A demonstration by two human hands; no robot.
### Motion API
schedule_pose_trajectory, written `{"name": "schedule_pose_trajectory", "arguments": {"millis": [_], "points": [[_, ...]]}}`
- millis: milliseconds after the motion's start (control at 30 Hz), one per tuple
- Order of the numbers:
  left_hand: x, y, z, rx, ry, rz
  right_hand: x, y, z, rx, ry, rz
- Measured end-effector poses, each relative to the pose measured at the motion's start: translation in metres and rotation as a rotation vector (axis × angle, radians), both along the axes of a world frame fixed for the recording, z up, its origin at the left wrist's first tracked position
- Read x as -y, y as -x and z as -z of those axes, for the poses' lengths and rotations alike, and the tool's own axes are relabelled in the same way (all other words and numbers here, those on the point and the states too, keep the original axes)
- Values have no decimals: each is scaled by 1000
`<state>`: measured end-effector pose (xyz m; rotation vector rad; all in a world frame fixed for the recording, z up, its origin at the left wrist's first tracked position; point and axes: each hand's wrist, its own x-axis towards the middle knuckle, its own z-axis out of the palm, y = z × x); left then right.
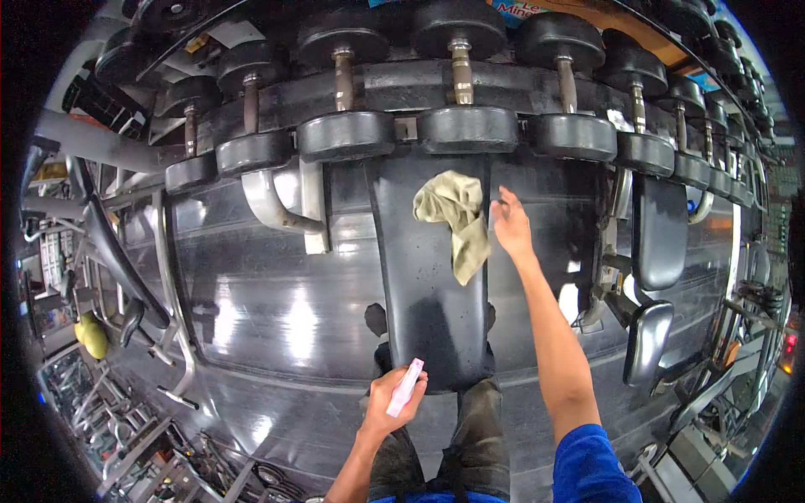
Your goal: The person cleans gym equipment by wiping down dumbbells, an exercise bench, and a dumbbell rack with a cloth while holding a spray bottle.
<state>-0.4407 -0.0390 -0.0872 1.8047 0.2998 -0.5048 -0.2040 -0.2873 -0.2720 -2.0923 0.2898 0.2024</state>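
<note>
Cloth (457, 216) just left of your right hand (514, 230), fingers parted, empty; left hand (384, 399) grips pink object (406, 388); far packaging (513, 11) reads "Le Mine".

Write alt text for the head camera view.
A person's open right hand hovers beside a crumpled olive cloth on a black bench; the left hand holds a small pink object. A row of dumbbells rests beyond.

The cloth (459, 210) looks matt, the bench pad (423, 289) glossy.

Dark glossy floor (262, 281), white reflections (298, 323); dumbbells (462, 71) racked; gym equipment (120, 247) both sides.
</note>
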Motion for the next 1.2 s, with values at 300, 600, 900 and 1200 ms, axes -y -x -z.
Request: {"name": "schedule_pose_trajectory", "arguments": {"millis": [300,600,900,1200], "points": [[-12,4,2,-37,39,-36,-126,3,32,-130,532,208],[-46,-6,2,24,4,-40,-94,6,47,197,638,33],[-63,-18,3,34,-12,-41,-66,11,-18,391,436,-440],[-62,-21,0,8,-18,-52,-97,29,13,124,730,-424]]}}
